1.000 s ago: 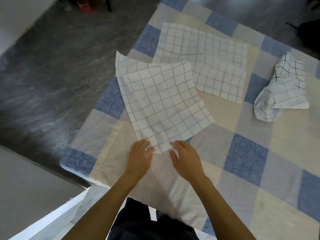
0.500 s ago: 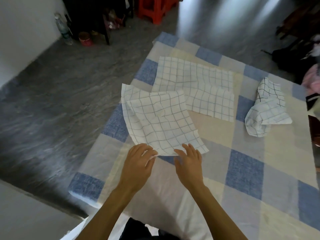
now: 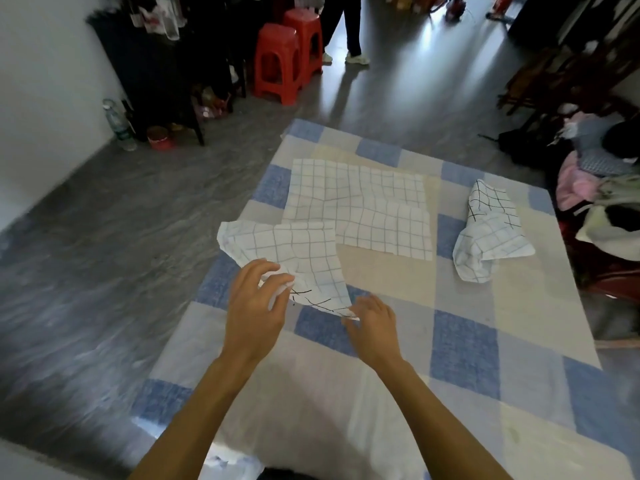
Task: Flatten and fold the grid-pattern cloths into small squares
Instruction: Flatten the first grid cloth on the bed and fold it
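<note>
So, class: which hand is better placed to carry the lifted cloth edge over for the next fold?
Probably the left hand: it pinches the raised edge of the near grid cloth. The right hand holds only the low corner.

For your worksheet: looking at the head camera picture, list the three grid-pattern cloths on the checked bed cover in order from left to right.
Cloth being lifted by both hands → flat spread cloth → bundled cloth.
</note>
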Demonstrator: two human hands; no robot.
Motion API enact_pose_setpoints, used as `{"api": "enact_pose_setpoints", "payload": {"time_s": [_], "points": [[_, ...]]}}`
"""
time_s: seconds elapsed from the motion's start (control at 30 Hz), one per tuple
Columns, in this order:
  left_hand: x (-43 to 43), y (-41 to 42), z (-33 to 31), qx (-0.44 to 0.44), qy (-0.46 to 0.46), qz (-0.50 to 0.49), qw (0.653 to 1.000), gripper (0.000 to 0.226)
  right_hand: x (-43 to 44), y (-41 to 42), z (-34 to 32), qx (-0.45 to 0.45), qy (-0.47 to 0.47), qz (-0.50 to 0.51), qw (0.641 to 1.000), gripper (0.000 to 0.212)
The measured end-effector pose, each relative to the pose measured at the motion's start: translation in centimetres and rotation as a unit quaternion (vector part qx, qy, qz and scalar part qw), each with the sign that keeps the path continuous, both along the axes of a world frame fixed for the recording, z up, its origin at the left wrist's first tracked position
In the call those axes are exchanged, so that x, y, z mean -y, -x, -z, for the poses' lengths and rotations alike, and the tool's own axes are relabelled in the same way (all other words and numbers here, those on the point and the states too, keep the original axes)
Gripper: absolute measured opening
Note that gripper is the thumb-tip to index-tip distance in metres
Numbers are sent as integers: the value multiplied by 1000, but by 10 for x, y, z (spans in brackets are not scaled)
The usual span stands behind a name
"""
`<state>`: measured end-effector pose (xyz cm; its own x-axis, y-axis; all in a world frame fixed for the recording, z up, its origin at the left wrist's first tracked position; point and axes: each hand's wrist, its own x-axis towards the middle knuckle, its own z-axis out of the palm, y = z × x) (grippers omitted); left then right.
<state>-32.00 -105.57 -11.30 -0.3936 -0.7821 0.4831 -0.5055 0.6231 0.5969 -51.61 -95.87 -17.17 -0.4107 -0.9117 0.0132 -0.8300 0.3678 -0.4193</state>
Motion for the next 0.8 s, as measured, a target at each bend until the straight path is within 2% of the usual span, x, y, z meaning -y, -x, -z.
{"api": "enact_pose_setpoints", "payload": {"time_s": [0.07,0.2,0.33,0.57,0.8], "points": [[-2,2,-8,8,11,-4,1000,29,-1,6,-5,7,-7,23,1000,12],[-5,1,-15,29,47,-45,997,20,-18,42,-10,-11,16,43,999,7],[-11,14,-20,57,69,-61,994,12,-36,87,-14,-32,-6,77,997,21],[1,58,-35,107,84,-35,990,13,-60,152,-33,-42,76,160,983,10],[21,124,-51,117,79,10,990,6,-86,213,-62,-84,94,221,967,12]]}}
